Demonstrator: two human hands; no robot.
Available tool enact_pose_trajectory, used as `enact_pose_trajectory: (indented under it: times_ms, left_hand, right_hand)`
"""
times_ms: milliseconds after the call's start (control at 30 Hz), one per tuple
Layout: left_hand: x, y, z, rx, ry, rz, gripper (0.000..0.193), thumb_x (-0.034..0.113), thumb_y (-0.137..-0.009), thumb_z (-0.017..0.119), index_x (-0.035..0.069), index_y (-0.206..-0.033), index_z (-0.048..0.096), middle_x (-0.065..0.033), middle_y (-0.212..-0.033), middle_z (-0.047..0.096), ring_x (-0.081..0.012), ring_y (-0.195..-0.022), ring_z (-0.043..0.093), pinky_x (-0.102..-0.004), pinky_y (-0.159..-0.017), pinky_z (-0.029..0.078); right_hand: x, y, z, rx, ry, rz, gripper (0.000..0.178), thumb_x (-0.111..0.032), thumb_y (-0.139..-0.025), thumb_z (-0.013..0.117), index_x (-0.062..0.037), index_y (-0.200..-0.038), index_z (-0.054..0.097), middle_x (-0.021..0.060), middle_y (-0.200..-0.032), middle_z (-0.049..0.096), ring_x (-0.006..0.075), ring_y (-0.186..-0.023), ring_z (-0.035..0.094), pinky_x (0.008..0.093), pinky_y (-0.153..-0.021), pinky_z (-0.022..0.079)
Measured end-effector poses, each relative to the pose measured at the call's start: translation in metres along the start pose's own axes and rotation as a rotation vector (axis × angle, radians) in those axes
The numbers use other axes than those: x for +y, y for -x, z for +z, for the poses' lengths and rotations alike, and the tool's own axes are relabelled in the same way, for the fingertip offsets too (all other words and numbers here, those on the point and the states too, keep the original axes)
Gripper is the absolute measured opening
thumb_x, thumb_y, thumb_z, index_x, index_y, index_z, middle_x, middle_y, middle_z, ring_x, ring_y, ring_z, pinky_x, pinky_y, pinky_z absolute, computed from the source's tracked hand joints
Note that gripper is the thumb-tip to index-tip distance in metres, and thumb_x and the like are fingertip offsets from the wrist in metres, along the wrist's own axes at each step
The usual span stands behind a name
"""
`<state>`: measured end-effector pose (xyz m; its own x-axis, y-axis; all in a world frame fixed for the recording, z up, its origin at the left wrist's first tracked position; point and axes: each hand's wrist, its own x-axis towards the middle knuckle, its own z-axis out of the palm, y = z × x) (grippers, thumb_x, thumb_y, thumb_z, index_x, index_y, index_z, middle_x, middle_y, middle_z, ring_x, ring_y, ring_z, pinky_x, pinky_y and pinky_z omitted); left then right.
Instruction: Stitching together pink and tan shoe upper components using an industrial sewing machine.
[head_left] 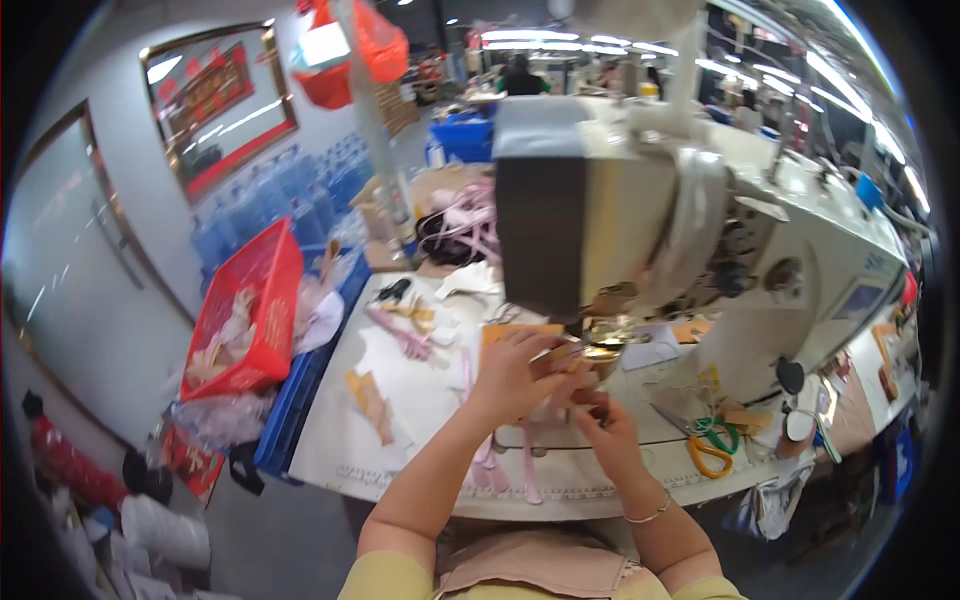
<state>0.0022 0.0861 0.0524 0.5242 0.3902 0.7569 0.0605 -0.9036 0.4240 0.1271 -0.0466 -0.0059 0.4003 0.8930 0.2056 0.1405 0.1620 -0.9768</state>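
In front of me stands a large white sewing machine [640,200], its needle area [600,345] just beyond my fingers. My left hand [515,378] is beside the presser foot, fingers bent down and closed over a pale pink fabric piece [548,412]. My right hand [606,428] is close by on the near side, thumb and fingers pinched at the right edge of the same piece. Its exact shape is mostly hidden under the hands. Pink straps [530,470] hang over the table's front edge below. An orange-tan sheet [497,333] lies just behind my left hand.
Green-handled and orange-handled scissors [712,448] lie right of my right hand. Fabric scraps [372,405] are scattered left on the white table [335,440]. A red basket [245,320] and a blue crate [310,380] stand at the left. Pink straps [470,215] are heaped behind.
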Motion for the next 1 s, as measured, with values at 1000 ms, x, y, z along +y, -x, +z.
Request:
enact_pose_trajectory:
  times_ms: [1000]
  left_hand:
    - [-0.025, 0.14, -0.118, 0.619, 0.294, -0.894, 0.016, 0.011, -0.079, 0.06, -0.002, -0.086, 0.055, -0.004, -0.069, 0.055, -0.0084, -0.052, 0.053, -0.0186, -0.046, 0.044]
  right_hand:
    - [-0.003, -0.008, 0.189, -0.449, 0.327, -0.223, 0.033, -0.014, -0.068, 0.064, -0.0003, -0.095, 0.05, 0.0165, -0.082, 0.059, 0.0325, -0.074, 0.058, 0.0362, -0.067, 0.047]
